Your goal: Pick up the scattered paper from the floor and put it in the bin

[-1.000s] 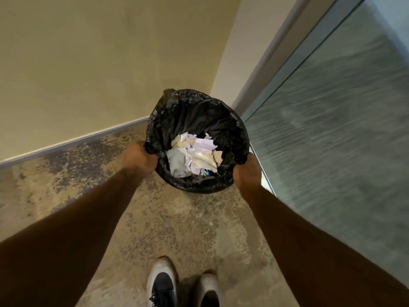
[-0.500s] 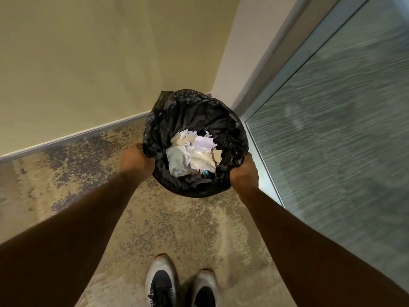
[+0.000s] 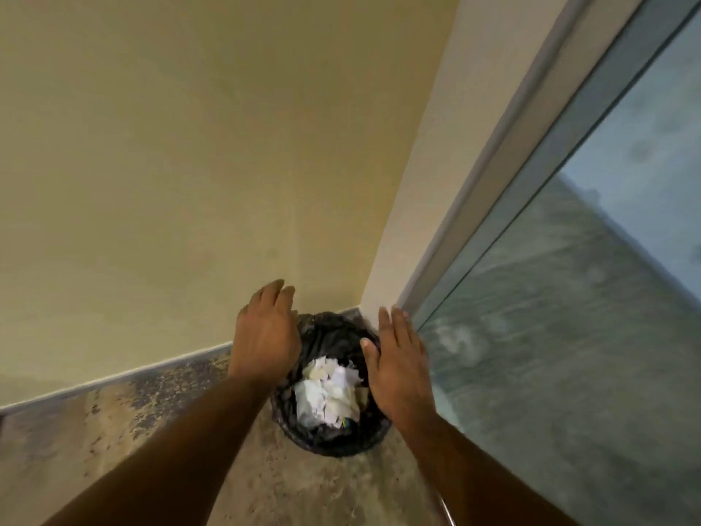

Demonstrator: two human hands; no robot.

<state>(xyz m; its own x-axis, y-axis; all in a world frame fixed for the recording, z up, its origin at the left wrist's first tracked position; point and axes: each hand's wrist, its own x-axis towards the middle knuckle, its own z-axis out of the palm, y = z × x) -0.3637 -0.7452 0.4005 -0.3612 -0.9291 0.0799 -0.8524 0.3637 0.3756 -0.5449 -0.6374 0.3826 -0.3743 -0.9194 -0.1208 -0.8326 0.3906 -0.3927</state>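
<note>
The bin (image 3: 333,430) stands on the floor in the far corner of the room, where the cream wall (image 3: 170,165) on the left meets a paler wall section (image 3: 425,191) beside a glass panel (image 3: 569,336) on the right. A black bin liner (image 3: 326,336) lines it and folds over its rim. Inside lies a heap of crumpled white and cream paper (image 3: 328,392), with a small coloured scrap showing at its near right edge.

Both hands are above the bin with their backs to the camera, and neither one holds anything. The left hand (image 3: 265,332) is over the bin's left rim, fingers loosely extended and close together, tips reaching up in front of the cream wall. The right hand (image 3: 398,366) is over the right rim, flat, fingers straight and side by side, thumb held out toward the bin's middle. Whether either hand touches the liner cannot be told from this view; they look raised clear of it.

The 2 bare forearms come in from the near edge and converge on the bin. The floor (image 3: 151,449) is mottled, speckled concrete in tan and dark grey, with a pale skirting strip (image 3: 113,377) running along the foot of the cream wall.
</note>
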